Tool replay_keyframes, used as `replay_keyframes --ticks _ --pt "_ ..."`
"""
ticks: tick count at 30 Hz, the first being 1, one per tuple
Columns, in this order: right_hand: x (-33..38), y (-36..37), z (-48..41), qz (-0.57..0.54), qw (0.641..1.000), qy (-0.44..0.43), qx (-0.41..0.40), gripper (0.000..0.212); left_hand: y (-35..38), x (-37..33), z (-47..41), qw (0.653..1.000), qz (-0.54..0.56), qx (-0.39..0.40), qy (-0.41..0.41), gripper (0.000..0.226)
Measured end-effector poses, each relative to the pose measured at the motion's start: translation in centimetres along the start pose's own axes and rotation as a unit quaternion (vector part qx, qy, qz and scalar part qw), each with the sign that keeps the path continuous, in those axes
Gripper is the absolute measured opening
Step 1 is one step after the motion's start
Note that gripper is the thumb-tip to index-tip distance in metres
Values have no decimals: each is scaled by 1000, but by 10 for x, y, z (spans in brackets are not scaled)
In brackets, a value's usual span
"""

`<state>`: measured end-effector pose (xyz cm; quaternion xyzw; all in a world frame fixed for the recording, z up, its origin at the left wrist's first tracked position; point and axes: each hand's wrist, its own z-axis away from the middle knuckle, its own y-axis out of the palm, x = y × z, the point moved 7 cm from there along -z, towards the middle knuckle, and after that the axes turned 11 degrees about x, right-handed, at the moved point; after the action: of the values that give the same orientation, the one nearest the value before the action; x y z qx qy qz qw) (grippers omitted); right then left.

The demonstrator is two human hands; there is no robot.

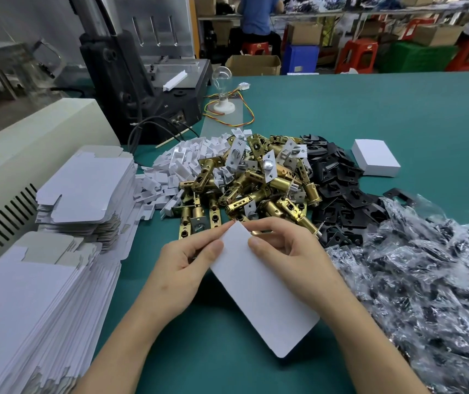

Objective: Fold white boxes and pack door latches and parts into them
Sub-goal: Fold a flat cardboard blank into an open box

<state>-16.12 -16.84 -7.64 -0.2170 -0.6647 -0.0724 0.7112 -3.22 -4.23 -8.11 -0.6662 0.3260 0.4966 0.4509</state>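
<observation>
White flat cardboard box blank (259, 285): held up over the green surface (398, 109), just in front of the pile of brass door latches (244, 189) | grip: left hand (182, 265) pinches the top corner, right hand (290, 251) clamps the upper right edge, thumb on the face | risk imo: blank looks unopened, so an uneven pull could crease a panel or tear a flap

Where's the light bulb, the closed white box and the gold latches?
light bulb (222, 76), head view, glass globe.
closed white box (373, 155), head view, top face.
gold latches (281, 182), head view, middle of pile.
</observation>
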Motion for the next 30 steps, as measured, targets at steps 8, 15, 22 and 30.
replay_keyframes --ticks 8,15,22,30 --pt "10 -14 0 -70 995 -69 -21 27 -16 21 2 964 221 -87 -123 26" --pt "27 6 3 120 974 -189 32 47 -4 25 2 981 138 -15 -137 38" --pt "12 -2 0 89 989 -117 15 42 -19 4 2 995 81 -39 30 51" --pt "20 -11 4 126 981 -146 9 35 -13 5 4 1000 -25 16 11 36"
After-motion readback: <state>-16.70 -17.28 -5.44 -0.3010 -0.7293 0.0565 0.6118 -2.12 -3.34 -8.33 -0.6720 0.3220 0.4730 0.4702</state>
